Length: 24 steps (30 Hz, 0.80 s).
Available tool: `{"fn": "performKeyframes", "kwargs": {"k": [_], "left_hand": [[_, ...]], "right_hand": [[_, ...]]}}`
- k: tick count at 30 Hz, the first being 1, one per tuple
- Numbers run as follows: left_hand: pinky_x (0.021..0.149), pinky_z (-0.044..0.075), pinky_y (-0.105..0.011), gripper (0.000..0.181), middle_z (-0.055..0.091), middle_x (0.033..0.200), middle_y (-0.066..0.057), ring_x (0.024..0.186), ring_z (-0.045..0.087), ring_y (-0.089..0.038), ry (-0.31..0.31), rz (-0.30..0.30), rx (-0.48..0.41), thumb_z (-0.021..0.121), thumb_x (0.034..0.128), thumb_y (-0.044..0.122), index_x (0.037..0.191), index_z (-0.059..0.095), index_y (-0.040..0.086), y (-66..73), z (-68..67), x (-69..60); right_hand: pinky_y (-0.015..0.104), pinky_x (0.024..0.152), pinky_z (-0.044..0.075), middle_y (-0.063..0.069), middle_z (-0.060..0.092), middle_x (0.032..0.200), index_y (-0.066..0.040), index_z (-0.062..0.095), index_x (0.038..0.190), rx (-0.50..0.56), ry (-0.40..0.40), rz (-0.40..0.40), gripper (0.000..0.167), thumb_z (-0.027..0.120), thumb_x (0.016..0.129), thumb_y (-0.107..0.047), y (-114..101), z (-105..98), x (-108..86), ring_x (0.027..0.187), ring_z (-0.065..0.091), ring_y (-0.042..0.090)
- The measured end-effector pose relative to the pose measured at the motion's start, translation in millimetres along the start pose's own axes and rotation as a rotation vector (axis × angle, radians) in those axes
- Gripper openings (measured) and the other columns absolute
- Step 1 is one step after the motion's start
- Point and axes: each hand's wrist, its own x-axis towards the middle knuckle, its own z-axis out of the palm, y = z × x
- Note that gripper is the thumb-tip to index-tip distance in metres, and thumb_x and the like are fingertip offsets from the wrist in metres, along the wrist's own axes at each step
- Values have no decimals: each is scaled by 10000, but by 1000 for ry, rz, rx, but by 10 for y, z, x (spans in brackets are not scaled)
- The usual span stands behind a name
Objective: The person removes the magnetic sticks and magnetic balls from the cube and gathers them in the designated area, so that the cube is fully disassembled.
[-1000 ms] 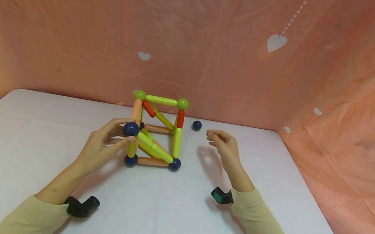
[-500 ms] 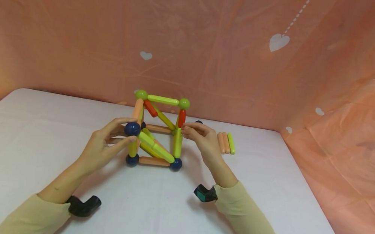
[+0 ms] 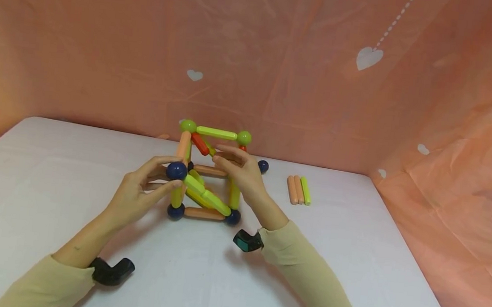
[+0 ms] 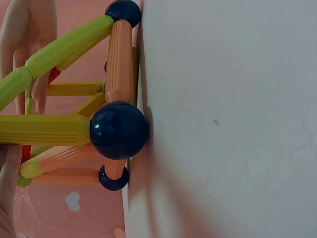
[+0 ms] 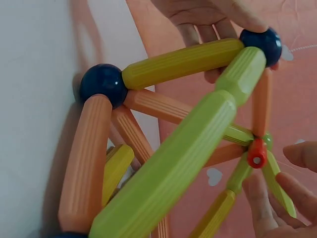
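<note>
A magnetic stick-and-ball frame of yellow-green, orange and red sticks stands on the table. My left hand (image 3: 137, 190) pinches the dark blue ball (image 3: 176, 171) at its upper front left corner. From that ball, a jointed light green stick (image 5: 173, 158) slants down to the front right ball. My right hand (image 3: 244, 175) is at the frame's right side, covering part of it. Its thumb and fingers are apart, near a short red stick (image 3: 200, 144) below the green ball (image 3: 188, 126). In the right wrist view, the red stick's end (image 5: 256, 159) shows with no finger on it.
A loose dark blue ball (image 3: 263, 166) lies behind the right hand. Further right, two orange sticks (image 3: 293, 189) and a light green stick (image 3: 306, 191) lie side by side on the white table (image 3: 198, 277). A pink curtain (image 3: 281, 68) hangs behind.
My right hand has moved left from the loose ball to the frame's inner side, uncovering the loose sticks. My left hand keeps its hold on the corner ball.
</note>
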Motion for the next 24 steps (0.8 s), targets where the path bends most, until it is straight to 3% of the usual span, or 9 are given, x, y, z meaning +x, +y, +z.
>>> {"fn": "performKeyframes", "kwargs": {"k": [2, 9, 14, 24], "left_hand": [[787, 531, -149, 411, 619, 1081, 223, 961, 606, 33, -3, -2, 3, 655, 879, -5, 1269, 554, 74, 5, 4, -5], [792, 532, -154, 420, 665, 1114, -164, 960, 606, 35, -10, -14, 8, 655, 880, -3, 1278, 546, 77, 14, 7, -15], [788, 538, -165, 420, 675, 1090, -147, 952, 614, 21, -4, -12, 6, 657, 876, -9, 1273, 553, 80, 15, 12, -19], [790, 535, -162, 415, 665, 1130, -167, 978, 599, 42, 1, -15, 32, 653, 883, 0, 1277, 549, 83, 20, 13, -15]], "right_hand": [[318, 946, 509, 132, 616, 1272, -80, 591, 1301, -15, -25, -18, 398, 652, 917, -163, 5, 43, 48, 1137, 611, 227], [336, 940, 514, 80, 592, 1322, -152, 575, 1335, -59, -69, -68, 409, 633, 931, -164, 22, 168, 205, 1174, 587, 237], [448, 933, 510, 139, 571, 1335, -88, 526, 1371, -11, -122, -117, 437, 601, 941, -91, 18, 242, 250, 1108, 622, 304], [442, 820, 559, 264, 643, 1089, -38, 505, 1373, -201, -154, -224, 406, 526, 968, -48, -87, 277, 313, 887, 651, 367]]}}
